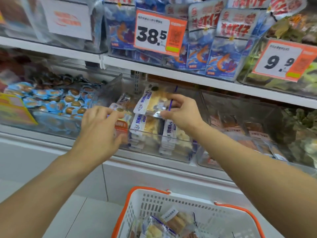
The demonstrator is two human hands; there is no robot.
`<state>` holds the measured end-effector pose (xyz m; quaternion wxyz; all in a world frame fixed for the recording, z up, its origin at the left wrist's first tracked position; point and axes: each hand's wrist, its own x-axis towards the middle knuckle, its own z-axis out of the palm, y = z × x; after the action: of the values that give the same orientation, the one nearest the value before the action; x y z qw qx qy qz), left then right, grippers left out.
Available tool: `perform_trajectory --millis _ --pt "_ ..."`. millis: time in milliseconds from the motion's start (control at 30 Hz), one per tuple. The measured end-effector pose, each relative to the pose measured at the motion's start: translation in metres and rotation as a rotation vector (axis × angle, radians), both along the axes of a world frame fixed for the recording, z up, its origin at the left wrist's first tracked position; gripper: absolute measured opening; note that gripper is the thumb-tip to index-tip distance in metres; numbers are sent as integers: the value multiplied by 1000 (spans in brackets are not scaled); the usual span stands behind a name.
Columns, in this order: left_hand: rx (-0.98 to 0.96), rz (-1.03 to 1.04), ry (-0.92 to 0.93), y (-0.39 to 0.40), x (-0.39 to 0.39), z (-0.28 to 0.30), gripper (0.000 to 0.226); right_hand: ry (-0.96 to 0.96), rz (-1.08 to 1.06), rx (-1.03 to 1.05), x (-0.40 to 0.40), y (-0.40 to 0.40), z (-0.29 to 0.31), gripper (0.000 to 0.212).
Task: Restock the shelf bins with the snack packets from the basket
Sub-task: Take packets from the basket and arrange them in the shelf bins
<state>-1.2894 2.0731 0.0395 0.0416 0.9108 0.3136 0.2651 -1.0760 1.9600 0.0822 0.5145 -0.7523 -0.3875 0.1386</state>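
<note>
clear plastic bin, half filled, one packet going in

clear plastic bin (173, 157) on the lower shelf already holds rows of white-and-blue snack packets standing on edge, probably so the labels face out. the right hand (181, 111) pinches one such packet (151, 103) by its edge between thumb and fingers, holding it just above those rows, apparently to slot it in. the left hand (101, 127) has its fingers curled on an orange-labelled packet (121, 127) at the bin's left side; how firmly it grips is hard to tell. more packets wait in the white basket (214, 215) below, its lower part cut off. motion blur smears the print, and the bin's back is hidden.
</note>
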Motion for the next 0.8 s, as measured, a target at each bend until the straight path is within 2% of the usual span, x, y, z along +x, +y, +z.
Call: perform_trajectory --millis 67,133,300,500,667,800 --pt "2 30 3 7 0 -6 41 4 -19 -51 7 37 -7 39" --pt "-29 22 -21 12 1 -8 30 -13 -32 -128 8 68 -14 31" --pt "-67 26 -64 24 1 -7 20 -247 22 -285 6 116 -21 59" --pt "-94 81 -28 25 5 -3 18 -512 30 -516 8 144 -21 61" --pt "-106 122 9 25 7 2 13 -437 123 -520 6 155 -20 51" --pt "-104 133 14 26 7 0 12 -402 96 -441 4 156 -20 47"
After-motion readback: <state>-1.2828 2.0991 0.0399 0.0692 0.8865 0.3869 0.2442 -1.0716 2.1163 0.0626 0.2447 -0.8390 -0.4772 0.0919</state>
